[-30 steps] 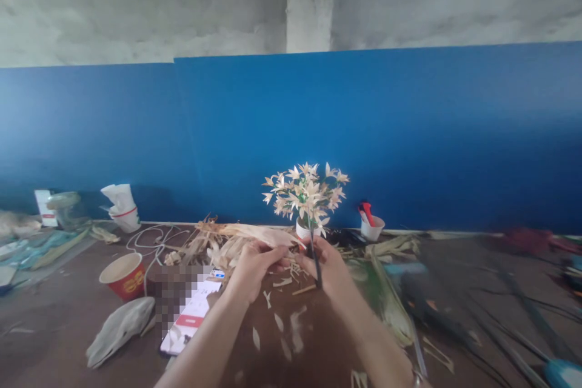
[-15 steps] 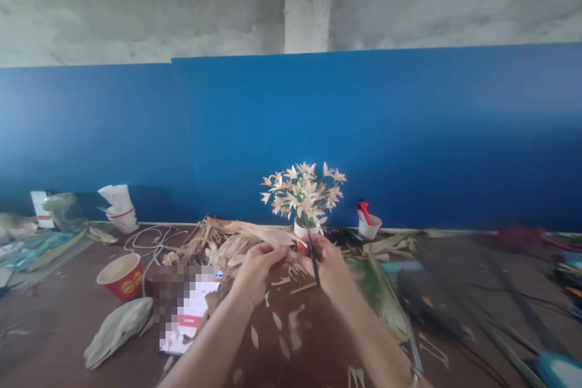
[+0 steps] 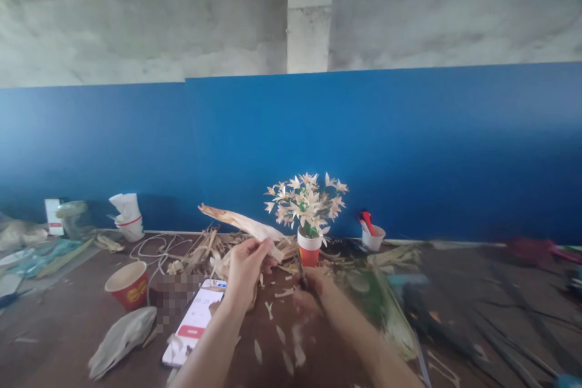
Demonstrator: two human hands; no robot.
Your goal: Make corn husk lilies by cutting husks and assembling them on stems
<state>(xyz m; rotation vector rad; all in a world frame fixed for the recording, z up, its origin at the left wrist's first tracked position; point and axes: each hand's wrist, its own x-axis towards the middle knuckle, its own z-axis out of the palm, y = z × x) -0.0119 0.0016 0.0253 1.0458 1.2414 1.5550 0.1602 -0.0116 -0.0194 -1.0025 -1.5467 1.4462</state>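
Note:
Between the thumb and fingers of my left hand (image 3: 249, 260) is a long, pale dried corn husk (image 3: 245, 222), its brownish tip pointing up and left. My right hand (image 3: 313, 291), smeared by motion, is closed round a dark slim tool (image 3: 301, 270) whose kind I cannot make out. The two hands are apart, and the tool does not touch the husk. Just behind them stands a red and white paper cup (image 3: 309, 250) with a bunch of cream husk flowers (image 3: 307, 200) on green stems. Small petal-shaped cuttings (image 3: 280, 334) lie on the brown table (image 3: 254, 370) in front.
A pile of dried husks (image 3: 200, 251) lies behind my left hand. Further left are a phone (image 3: 195, 321), a red paper cup (image 3: 130, 288) and a pale husk piece (image 3: 122, 342). A white cup (image 3: 373, 239) with a red-handled item stands right, before a blue panel (image 3: 227, 133).
My hands have drawn apart. The right hand has moved down and toward me with the dark tool; the left has lifted the husk slightly, its tip rising. The camera view has tilted up slightly.

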